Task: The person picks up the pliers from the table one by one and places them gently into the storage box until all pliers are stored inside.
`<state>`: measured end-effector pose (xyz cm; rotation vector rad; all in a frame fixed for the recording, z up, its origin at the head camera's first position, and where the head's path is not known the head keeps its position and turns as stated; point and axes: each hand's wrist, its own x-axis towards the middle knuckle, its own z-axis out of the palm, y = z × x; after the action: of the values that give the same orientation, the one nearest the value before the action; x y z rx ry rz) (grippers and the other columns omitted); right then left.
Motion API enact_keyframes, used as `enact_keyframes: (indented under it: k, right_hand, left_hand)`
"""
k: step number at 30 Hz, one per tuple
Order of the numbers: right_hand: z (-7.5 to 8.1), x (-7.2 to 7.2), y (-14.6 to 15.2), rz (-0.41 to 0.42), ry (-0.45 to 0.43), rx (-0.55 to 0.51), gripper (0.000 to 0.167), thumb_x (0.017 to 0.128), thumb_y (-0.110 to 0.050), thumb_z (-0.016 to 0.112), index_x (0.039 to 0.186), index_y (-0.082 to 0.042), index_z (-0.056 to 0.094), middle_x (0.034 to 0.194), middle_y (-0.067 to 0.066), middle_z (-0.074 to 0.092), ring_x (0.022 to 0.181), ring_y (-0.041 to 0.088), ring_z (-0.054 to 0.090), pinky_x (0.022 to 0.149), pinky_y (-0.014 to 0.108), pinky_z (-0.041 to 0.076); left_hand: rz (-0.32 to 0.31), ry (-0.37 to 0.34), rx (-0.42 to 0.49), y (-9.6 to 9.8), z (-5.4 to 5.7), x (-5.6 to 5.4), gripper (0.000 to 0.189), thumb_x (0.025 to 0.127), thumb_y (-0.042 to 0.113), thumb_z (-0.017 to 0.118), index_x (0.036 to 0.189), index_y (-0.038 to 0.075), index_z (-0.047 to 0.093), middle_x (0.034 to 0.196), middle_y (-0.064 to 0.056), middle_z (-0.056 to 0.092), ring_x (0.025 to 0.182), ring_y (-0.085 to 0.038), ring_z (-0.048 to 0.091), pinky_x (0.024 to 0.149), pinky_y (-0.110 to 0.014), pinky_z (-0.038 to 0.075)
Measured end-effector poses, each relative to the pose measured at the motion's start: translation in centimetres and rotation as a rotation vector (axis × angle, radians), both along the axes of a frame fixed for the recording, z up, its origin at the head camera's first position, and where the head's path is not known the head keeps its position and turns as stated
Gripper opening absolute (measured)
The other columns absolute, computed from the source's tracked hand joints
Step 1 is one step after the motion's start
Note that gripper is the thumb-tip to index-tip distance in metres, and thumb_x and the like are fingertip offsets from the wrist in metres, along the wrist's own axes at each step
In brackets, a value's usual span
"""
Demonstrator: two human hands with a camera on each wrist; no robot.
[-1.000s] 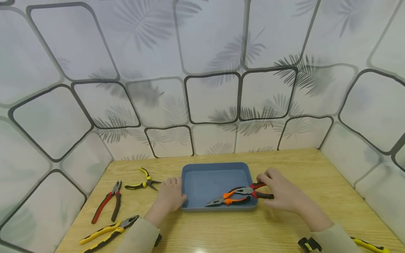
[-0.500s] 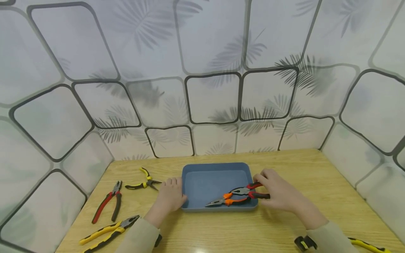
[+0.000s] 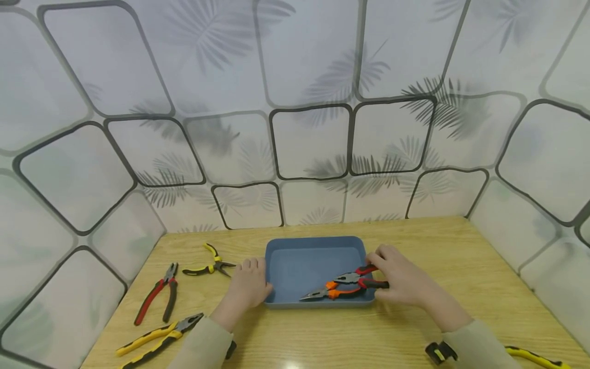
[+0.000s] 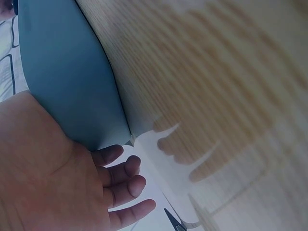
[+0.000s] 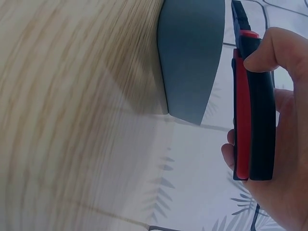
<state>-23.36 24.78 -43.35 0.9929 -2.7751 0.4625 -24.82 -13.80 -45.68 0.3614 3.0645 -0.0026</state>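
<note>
A blue tray (image 3: 299, 266) stands on the table. Orange-and-black long-nose pliers (image 3: 318, 293) lie along its near right side. My right hand (image 3: 403, 279) grips the handles of red-and-black pliers (image 3: 361, 278), its thumb on one handle in the right wrist view. Their head is over the tray's right part, above the orange pair; whether the two touch I cannot tell. My left hand (image 3: 246, 287) rests against the tray's left side. In the left wrist view its fingers (image 4: 126, 190) are loosely bent beside the tray wall, and the thumb is hidden.
Left of the tray lie small yellow-and-black pliers (image 3: 214, 266), red-and-black pliers (image 3: 161, 292) and larger yellow-and-black pliers (image 3: 161, 338). A yellow handle (image 3: 536, 356) shows at the lower right, partly behind the right sleeve. Patterned walls (image 3: 313, 205) close off the back and sides.
My right hand has moved slightly left with the red-and-black pliers, bringing their head further over the tray. The left hand and the tray look unmoved.
</note>
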Motion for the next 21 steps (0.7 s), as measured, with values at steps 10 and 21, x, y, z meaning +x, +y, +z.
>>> enact_keyframes:
  k: [10, 21]
  right_hand:
    - [-0.1, -0.1, -0.6, -0.022, -0.002, 0.010, 0.053, 0.074, -0.018, 0.077, 0.125, -0.010, 0.066, 0.102, -0.003, 0.047, 0.090, 0.012, 0.037, 0.075, 0.027, 0.034]
    - [-0.3, -0.7, -1.6, 0.011, 0.021, 0.020, 0.053, 0.073, -0.019, 0.073, 0.124, -0.008, 0.065, 0.101, 0.000, 0.044, 0.090, 0.015, 0.036, 0.075, 0.029, 0.032]
  left_hand:
    - [-0.001, -0.001, -0.003, 0.0, 0.0, 0.0, 0.052, 0.099, 0.036, 0.069, 0.130, -0.002, 0.053, 0.119, -0.021, 0.061, 0.115, -0.037, 0.060, 0.102, -0.055, 0.050]
    - [-0.001, 0.004, -0.021, 0.0, -0.2, -0.1, 0.055, 0.099, 0.039, 0.070, 0.132, -0.002, 0.053, 0.122, -0.022, 0.062, 0.117, -0.038, 0.060, 0.102, -0.055, 0.051]
